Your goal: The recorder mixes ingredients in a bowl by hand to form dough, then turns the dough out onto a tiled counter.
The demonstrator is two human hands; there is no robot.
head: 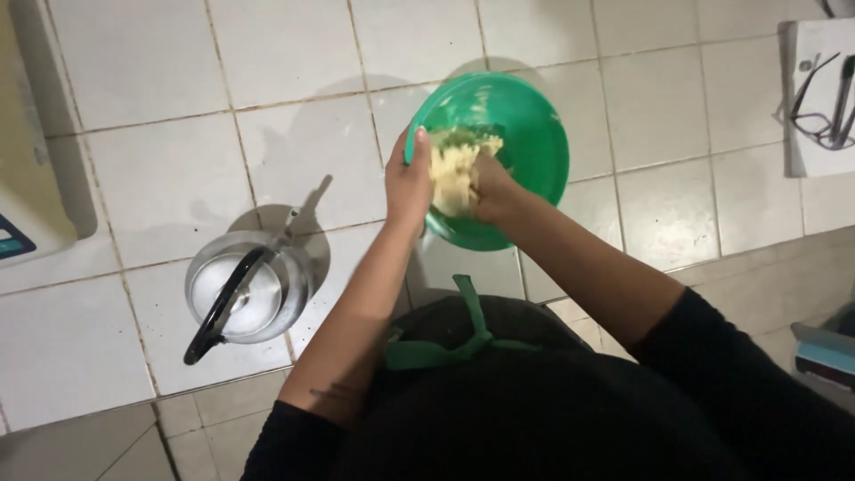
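While left hand point(408, 183) fingers grip the green bowl point(525, 134) rim, right hand point(485, 191) fingers clench dough point(454, 174); best keep the bowl braced on the counter point(303, 151)

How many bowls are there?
1. The green bowl sits on the tiled counter, left hand on its rim, right hand inside in the dough.

Black long sleeves pushed up the forearms, black top, green knotted apron tie, bare hands point(408, 183)
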